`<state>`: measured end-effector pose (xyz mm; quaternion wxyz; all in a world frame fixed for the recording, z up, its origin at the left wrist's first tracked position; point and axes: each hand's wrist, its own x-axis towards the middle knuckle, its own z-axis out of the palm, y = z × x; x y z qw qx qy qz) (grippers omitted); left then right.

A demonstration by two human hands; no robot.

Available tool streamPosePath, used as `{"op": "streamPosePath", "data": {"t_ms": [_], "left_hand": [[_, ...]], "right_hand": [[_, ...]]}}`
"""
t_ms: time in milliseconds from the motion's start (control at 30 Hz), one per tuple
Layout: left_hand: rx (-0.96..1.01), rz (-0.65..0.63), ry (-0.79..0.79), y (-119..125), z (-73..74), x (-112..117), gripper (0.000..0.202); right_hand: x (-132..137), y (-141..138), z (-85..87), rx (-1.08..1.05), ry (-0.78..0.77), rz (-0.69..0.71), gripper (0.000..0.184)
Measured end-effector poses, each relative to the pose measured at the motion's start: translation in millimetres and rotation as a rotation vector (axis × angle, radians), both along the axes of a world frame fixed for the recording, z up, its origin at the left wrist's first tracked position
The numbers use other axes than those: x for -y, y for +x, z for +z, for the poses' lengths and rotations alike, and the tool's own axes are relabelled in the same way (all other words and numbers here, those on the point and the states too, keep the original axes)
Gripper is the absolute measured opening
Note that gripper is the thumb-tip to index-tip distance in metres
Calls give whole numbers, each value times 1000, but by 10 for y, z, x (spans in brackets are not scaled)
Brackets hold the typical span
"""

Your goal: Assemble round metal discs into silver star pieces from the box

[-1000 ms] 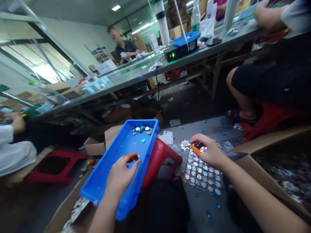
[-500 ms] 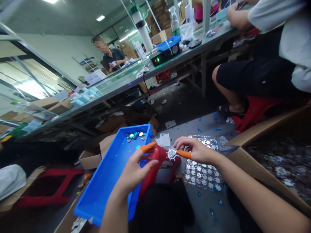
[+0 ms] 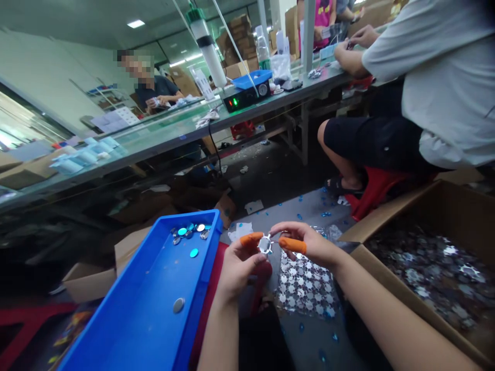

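Discs in tray, box right.

Blue tray, orange finger cots, silver piece

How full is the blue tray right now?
Nearly empty. The blue tray shows mostly bare floor: a small cluster of round discs at its far end, plus one teal disc and one grey disc lying apart.

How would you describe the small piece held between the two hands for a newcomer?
Start at the blue tray; just right of its far corner, the left hand and right hand meet. Pinched between their orange-capped fingertips is a shiny spiked disc, the only one held clear of the sheet below.
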<state>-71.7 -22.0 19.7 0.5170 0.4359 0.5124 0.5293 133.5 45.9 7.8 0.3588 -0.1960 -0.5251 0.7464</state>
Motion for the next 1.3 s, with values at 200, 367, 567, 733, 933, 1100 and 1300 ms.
{"op": "streamPosePath", "data": {"t_ms": [200,367,567,733,933,1100,1300], "left_hand": [[154,96,80,181,-183,-58,47],[83,55,109,237,-130,-50,46],[-387,67,301,61,-80,-8,38],[-722,45,480,-26,-84,-40,24],[-782,-148,494,28,-152,-103,23],[-767,-207,453,53,-178,-104,24],[-729,-232,410,76,-167,-106,17]], "right_hand": [[-25,-131,-88,-27,-119,-7,52],[-74,-166,-148,-38,-97,-68,42],[-129,-45,-80,37,-26,-74,34],[-145,74,-22,270,170,-64,32],[-159,140,-155,441,224,-36,37],[-170,179,-207,480,212,-30,37],[-171,208,-198,501,212,-4,40]]}}
